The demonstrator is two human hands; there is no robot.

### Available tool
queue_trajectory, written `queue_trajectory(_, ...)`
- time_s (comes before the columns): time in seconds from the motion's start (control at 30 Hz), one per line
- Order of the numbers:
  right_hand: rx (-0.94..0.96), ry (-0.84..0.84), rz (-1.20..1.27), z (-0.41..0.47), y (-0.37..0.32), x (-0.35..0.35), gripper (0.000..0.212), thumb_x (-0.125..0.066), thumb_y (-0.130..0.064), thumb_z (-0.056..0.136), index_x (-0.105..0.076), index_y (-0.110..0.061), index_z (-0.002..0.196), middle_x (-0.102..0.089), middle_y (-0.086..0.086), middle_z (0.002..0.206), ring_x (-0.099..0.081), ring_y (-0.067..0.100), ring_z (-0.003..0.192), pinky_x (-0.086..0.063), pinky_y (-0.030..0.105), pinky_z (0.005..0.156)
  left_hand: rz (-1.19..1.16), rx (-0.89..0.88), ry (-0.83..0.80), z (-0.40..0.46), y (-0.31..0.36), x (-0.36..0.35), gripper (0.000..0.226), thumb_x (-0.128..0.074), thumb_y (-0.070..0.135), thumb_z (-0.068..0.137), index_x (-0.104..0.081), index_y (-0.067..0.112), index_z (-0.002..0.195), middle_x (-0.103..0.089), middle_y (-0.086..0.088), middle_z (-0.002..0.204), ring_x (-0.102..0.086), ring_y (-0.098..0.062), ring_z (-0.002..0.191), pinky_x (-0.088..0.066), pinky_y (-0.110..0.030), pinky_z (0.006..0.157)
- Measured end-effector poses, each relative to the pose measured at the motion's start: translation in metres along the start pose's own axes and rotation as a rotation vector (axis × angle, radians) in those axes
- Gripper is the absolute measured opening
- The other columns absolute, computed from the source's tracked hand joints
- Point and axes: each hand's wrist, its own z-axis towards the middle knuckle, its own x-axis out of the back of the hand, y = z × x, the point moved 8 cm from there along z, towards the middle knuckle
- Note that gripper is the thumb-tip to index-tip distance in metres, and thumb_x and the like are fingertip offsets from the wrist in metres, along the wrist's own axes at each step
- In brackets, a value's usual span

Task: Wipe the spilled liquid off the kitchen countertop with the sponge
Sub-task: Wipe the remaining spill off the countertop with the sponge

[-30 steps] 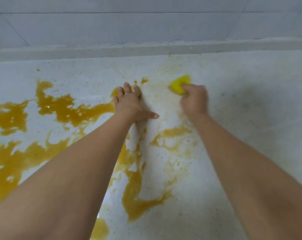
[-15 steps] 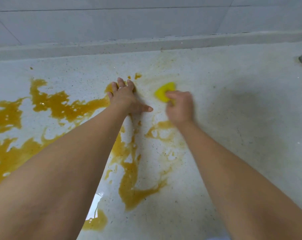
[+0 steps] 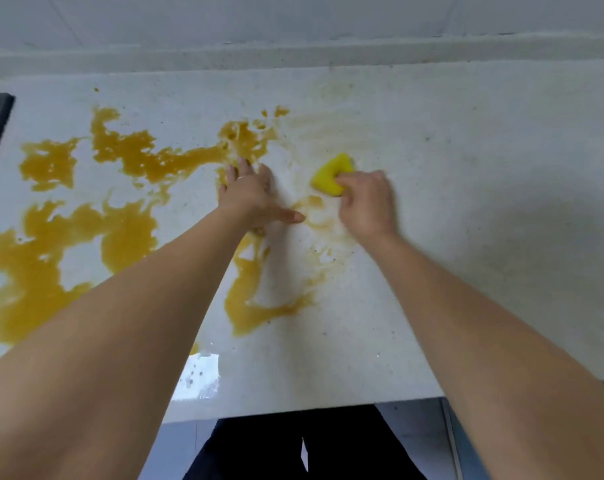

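The right hand [image 3: 364,202] has its fingers [image 3: 345,180] curled tight round the near side of the yellow sponge [image 3: 331,173], so only the far corner of it shows past the knuckles; the sponge lies pressed to the table [image 3: 466,202] near the middle, just right of the spill's edge. The left hand [image 3: 250,199] lies flat on the table just beside it, fingers straight and spread, thumb stretched toward the right hand; it holds nothing, and its fingertips sit at the rim of an orange patch. To do this step well, I judge the sponge wants firm downward pressure and long strokes drawn from the wiped, faintly smeared ground on the right into the thick spilled liquid [image 3: 127,157] on the left, overlapping each pass so no thin film is left. The grip could well be loosened to lay more of the sponge face on the surface. Most of the spill remains: broad orange pools spread over the left half, and a curved tongue [image 3: 248,306] runs toward the near edge between the forearms. A sponge this small will likely fill soon and need wringing, or it will only push liquid about. The bracing left hand should keep out of the wet, lest it drag fresh marks.
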Motion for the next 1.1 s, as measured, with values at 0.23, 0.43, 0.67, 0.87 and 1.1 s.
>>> queue_trajectory(0.23, 0.025, -0.122, 0.078, -0.023, -0.023, -0.018, 0.034, -0.048, -0.001, 0.082, -0.067, -0.011, 0.108, -0.065, 0.012, 0.112, -0.05, 0.034, 0.103, -0.037, 0.035, 0.088, 0.0, 0.023, 0.024, -0.006, -0.002, -0.009, 0.115, -0.071, 0.059, 0.069, -0.003, 0.02, 0.152, 0.017, -0.01, 0.157, 0.014, -0.032, 0.145, 0.0, -0.047, 0.116)
queue_trajectory(0.43, -0.245, -0.021, -0.014, -0.018, 0.045, 0.02, 0.036, -0.045, -0.002, 0.086, -0.06, -0.008, 0.118, -0.061, 0.013, 0.119, -0.047, 0.034, 0.108, -0.031, 0.028, 0.087, -0.008, -0.001, 0.038, -0.005, -0.003, -0.01, 0.113, -0.071, 0.058, 0.07, -0.004, 0.021, 0.153, 0.016, -0.01, 0.158, 0.015, -0.032, 0.144, 0.0, -0.048, 0.116)
queue_trajectory(0.67, -0.058, -0.2, 0.191, -0.035, -0.016, 0.004, 0.03, -0.05, -0.003, 0.086, -0.064, -0.008, 0.112, -0.061, 0.01, 0.118, -0.051, 0.028, 0.11, -0.035, 0.025, 0.091, -0.026, 0.012, 0.046, -0.009, -0.001, -0.009, 0.112, -0.071, 0.056, 0.07, -0.004, 0.02, 0.152, 0.016, -0.01, 0.158, 0.016, -0.032, 0.144, 0.002, -0.048, 0.116)
queue_trajectory(0.87, -0.632, -0.341, 0.716, -0.037, 0.026, 0.01, 0.031, -0.057, -0.01, 0.087, -0.058, -0.009, 0.118, -0.061, 0.009, 0.115, -0.057, 0.026, 0.108, -0.046, 0.039, 0.098, -0.036, 0.028, 0.017, -0.011, 0.002, -0.007, 0.112, -0.072, 0.053, 0.072, -0.003, 0.018, 0.153, 0.018, -0.01, 0.157, 0.017, -0.032, 0.144, 0.001, -0.049, 0.116)
queue_trajectory(1.1, -0.242, 0.002, 0.057, -0.029, 0.027, 0.063, 0.035, -0.042, -0.016, 0.094, -0.049, -0.011, 0.128, -0.049, 0.008, 0.131, -0.048, 0.024, 0.117, -0.04, 0.028, 0.09, -0.026, 0.03, 0.011, -0.009, 0.002, -0.006, 0.111, -0.072, 0.054, 0.071, -0.006, 0.019, 0.153, 0.017, -0.01, 0.157, 0.015, -0.033, 0.144, -0.001, -0.049, 0.116)
